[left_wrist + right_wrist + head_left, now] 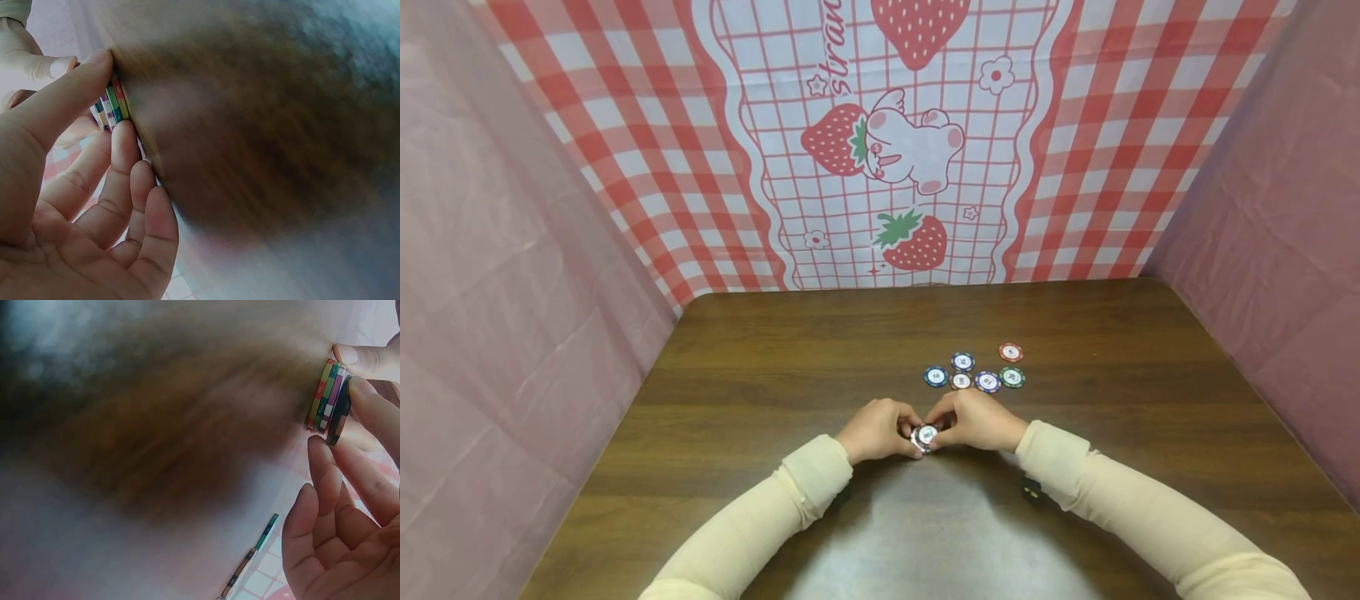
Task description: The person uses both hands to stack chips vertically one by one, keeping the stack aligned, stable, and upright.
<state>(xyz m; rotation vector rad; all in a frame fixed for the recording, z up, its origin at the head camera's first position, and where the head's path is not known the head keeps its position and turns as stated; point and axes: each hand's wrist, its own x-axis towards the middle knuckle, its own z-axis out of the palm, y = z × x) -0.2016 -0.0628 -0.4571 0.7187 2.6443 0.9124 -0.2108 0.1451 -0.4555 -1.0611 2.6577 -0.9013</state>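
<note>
At a wooden table [760,350], a person's left hand [878,432] holds a short stack of chips [322,394], thumb and fingers clamped around its edge, while the right hand [976,418] pinches a dark chip [340,415] by its rim, slightly off-centre atop the stack. Six loose chips [988,382] lie beyond the stack, mostly to its right. Clean work here likely calls for a light left grip and squared rims before the right fingers let go.

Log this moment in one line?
left hand: grips poker chip stack | right hand: pinches dark top chip | six loose poker chips: on table beyond hands
</note>
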